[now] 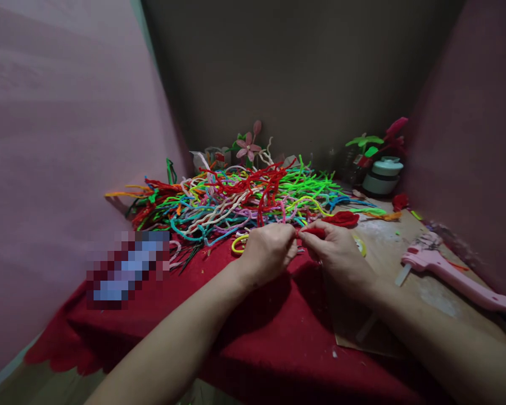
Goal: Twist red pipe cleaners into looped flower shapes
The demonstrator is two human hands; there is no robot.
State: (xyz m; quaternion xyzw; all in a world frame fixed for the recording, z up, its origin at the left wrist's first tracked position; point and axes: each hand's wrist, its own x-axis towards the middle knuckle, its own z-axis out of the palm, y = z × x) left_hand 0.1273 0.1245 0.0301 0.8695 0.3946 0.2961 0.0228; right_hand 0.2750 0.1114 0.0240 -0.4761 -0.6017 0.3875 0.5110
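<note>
Fuzzy red pipe cleaner (313, 231) shows between my two hands, over the front of a large pile of coloured pipe cleaners (236, 197). My left hand (270, 250) is closed, its fingers pinched at the left end of the red piece. My right hand (335, 253) pinches the same piece between thumb and forefinger, close to the left fingertips. Just behind the right hand is a bundle of red loops (341, 219); whether it joins the held piece I cannot tell. A yellow ring-shaped thing (238, 245) lies partly hidden behind my left hand.
A pink glue gun (455, 273) lies at right on a tan board (430, 301). A light-coloured jar (383, 177) and pipe-cleaner flowers (248, 147) stand at the back. Red cloth (172, 315) covers the table; walls enclose both sides. A blurred patch (129, 270) hides something at left.
</note>
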